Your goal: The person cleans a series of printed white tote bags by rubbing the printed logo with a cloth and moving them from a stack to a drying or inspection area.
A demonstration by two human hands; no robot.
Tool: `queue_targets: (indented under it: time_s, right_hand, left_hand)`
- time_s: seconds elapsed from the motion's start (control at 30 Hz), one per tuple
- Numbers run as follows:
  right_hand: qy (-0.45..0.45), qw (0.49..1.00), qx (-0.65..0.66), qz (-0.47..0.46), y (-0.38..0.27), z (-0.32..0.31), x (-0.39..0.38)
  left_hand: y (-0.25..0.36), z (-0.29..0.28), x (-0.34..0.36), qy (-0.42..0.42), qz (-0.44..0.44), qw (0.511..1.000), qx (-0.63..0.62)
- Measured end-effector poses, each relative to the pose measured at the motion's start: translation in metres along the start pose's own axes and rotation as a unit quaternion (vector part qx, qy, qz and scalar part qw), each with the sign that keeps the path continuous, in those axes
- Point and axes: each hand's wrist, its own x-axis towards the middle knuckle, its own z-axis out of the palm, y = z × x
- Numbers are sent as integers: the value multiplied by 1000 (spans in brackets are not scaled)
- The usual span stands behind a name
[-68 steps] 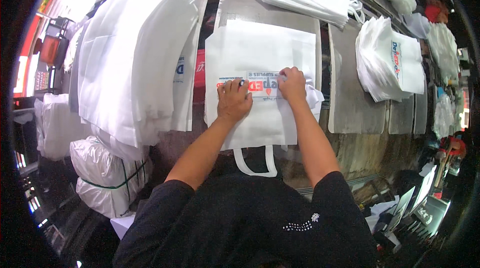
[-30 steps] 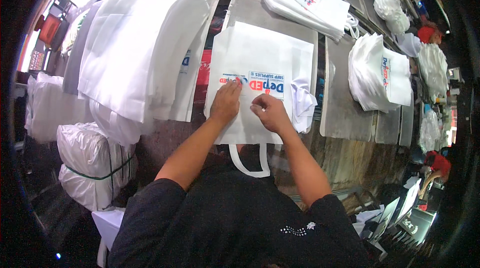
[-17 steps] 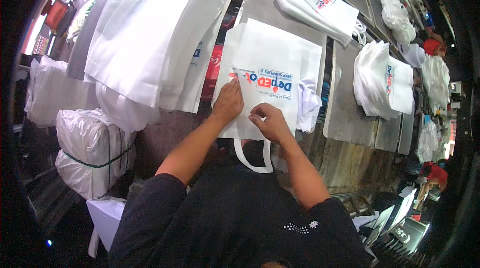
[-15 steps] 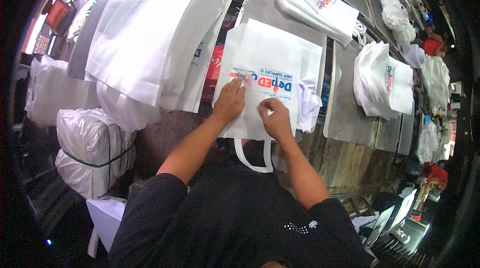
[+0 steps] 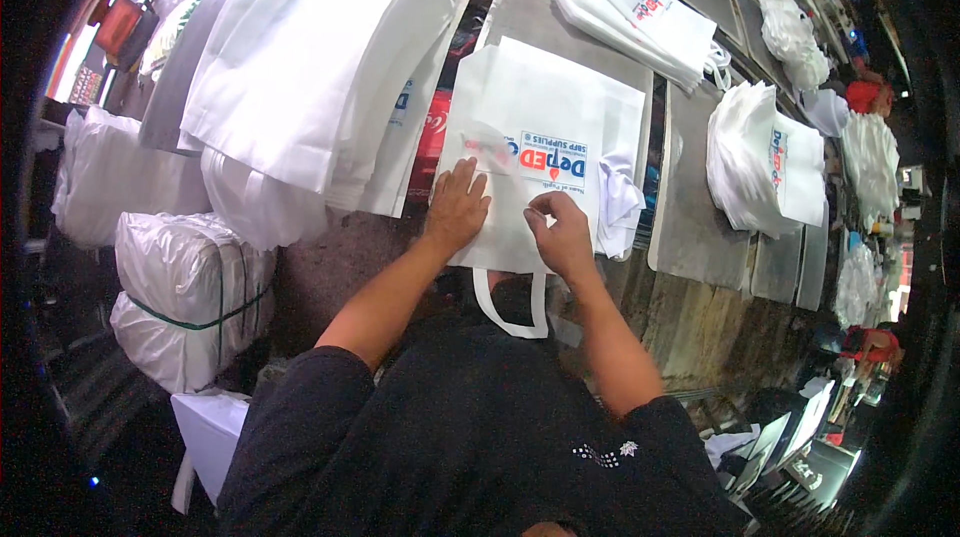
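Observation:
A white fabric bag (image 5: pixel 540 87) with a blue and red print lies on a grey board in front of me, its strap handle (image 5: pixel 540 309) hanging toward my body. My left hand (image 5: pixel 457 205) rests on the bag's left part, fingers spread below the print. At the right of it, my right hand (image 5: pixel 560 233) is pinched on what looks like a thin translucent film (image 5: pixel 508 175), faint and blurred over the left end of the print. A crumpled white piece (image 5: pixel 620 197) lies along the bag's right side.
Large white sheets (image 5: pixel 300 57) are piled at left, above a strapped white bundle (image 5: pixel 180 297). Stacked bags lie at the top (image 5: pixel 630 17) and right (image 5: pixel 740 157). Grey boards (image 5: pixel 690 247) line the table. A person in red (image 5: pixel 865 347) is at the far right.
Over the last second my right hand has shifted slightly rightward, and the translucent film now appears across the left end of the print. My left hand stays on the bag, its fingers more spread.

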Motion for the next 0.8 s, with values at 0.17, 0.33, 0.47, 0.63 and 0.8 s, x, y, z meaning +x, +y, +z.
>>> queue_targets:
  time_s: [0.17,0.33,0.47,0.63,0.8]
  right_hand:
    - [-214,973,67,-45,1,-8,-7]
    - [3,999,2,-46,3,-19,-16]
    - [-185,978,75,61,34,-69,-37]
    - [-17,970,-19,240,163,-172,-97]
    - [23,945,-126,302,233,-175,-163]
  left_hand:
    - [5,-10,-4,-20,-74,997,-32]
    - [-1,-4,-9,3,-24,999,-49]
    - [-8,-4,-34,93,-101,983,-122]
    - [-10,-4,-65,127,-118,975,-141]
    - [14,-7,-97,91,-392,893,-200]
